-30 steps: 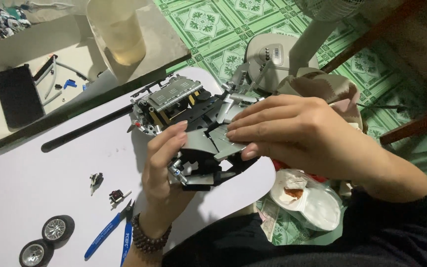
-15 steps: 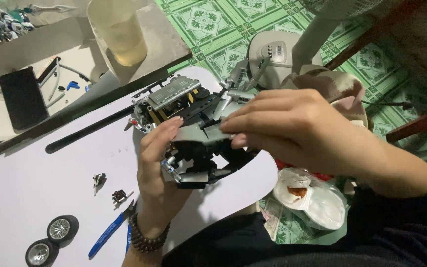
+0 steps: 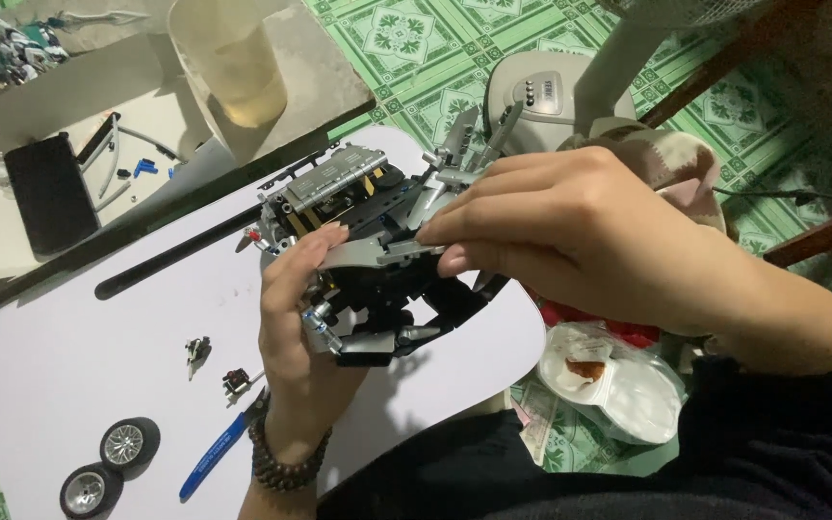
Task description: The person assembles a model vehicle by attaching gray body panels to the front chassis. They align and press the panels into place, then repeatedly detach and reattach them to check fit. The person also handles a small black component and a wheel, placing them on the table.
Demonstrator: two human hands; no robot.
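The brick-built model car [image 3: 368,260] is being held above the table [image 3: 69,318], gripped underneath by the left hand [image 3: 305,318], while a grey panel is being pinched by the right hand [image 3: 580,231] fingers; it looks light, rigid, easily popped apart.

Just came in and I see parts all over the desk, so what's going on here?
A person is holding a grey and black toy car model above a white lap desk. The left hand grips it from below, and the right hand pinches a grey panel on its top. Two loose wheels, a blue-handled tool and two small dark parts lie on the desk.
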